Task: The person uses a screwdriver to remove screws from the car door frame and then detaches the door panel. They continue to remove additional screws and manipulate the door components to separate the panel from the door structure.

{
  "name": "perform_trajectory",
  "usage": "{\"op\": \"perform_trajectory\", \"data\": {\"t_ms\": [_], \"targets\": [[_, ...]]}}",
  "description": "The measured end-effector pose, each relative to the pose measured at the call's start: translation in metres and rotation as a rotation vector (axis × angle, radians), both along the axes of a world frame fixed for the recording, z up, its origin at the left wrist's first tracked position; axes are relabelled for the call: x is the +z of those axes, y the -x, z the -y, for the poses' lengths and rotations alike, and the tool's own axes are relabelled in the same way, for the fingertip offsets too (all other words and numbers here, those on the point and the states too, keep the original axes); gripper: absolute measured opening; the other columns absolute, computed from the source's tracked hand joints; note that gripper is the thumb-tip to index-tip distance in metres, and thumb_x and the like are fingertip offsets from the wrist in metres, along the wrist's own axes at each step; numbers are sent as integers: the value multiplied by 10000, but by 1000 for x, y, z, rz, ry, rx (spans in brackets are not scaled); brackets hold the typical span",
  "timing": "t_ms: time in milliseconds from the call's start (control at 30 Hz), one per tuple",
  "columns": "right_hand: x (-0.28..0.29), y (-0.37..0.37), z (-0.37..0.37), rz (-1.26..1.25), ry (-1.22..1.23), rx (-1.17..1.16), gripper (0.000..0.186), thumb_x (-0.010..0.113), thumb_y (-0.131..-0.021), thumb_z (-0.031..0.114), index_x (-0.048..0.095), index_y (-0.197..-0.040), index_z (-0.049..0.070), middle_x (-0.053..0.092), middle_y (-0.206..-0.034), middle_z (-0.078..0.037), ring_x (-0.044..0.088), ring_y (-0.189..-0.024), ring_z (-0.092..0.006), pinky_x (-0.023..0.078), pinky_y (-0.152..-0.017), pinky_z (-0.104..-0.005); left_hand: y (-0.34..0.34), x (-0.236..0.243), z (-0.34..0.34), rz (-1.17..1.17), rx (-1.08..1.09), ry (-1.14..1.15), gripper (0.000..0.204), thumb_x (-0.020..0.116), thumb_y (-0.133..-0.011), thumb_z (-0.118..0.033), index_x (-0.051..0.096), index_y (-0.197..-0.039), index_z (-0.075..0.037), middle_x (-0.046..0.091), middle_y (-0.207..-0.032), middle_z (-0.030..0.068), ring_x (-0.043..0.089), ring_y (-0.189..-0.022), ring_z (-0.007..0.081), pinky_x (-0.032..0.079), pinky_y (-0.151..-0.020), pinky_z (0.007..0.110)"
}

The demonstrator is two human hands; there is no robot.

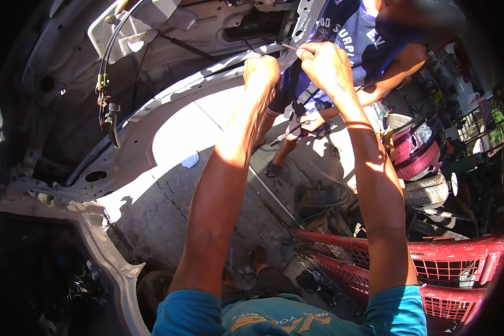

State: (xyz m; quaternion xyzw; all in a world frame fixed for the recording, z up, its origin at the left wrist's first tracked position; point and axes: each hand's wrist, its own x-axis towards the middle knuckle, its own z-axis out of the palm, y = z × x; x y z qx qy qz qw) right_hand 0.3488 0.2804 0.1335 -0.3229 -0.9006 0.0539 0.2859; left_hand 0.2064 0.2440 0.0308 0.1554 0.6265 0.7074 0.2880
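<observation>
Both my arms reach forward to the edge of a stripped white car body (204, 78). My left hand (261, 71) is closed in a fist at the body's rim, and what it grips, if anything, is hidden. Just to its right, my right hand (329, 66) pinches a thin, light-coloured rod (289, 46) whose tip points left toward the rim. The rod is too small to tell its exact kind. A gap separates my two hands.
A co-worker in a blue shirt (350, 39) stands close beyond my right hand, holding a dark object. Black cables (107, 53) hang from a latch at left. A red mesh crate (448, 255) stands at lower right. A pink patterned container (414, 154) sits among clutter.
</observation>
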Motion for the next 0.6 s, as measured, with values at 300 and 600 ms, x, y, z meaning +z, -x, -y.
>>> {"op": "perform_trajectory", "data": {"t_ms": [300, 600], "targets": [[2, -4, 9, -5, 52, -14, 289, 663, -921, 316, 783, -1100, 125, 756, -1026, -159, 729, -979, -349, 559, -892, -417, 0, -1, 0, -2, 40, 19, 173, 479, -1020, -165, 538, -954, -16, 560, -634, 131, 544, -480, 205, 439, -431, 355], [-5, -5, 5, -24, 36, -17, 304, 667, -922, 320, 776, -1123, 119, 756, -1035, -157, 729, -977, -360, 563, -885, -430, 1, 12, 13, -30, -100, 87, 310, 464, -1023, -171, 577, -839, 51, 600, -610, 173, 552, -435, 218, 428, -407, 348]]}}
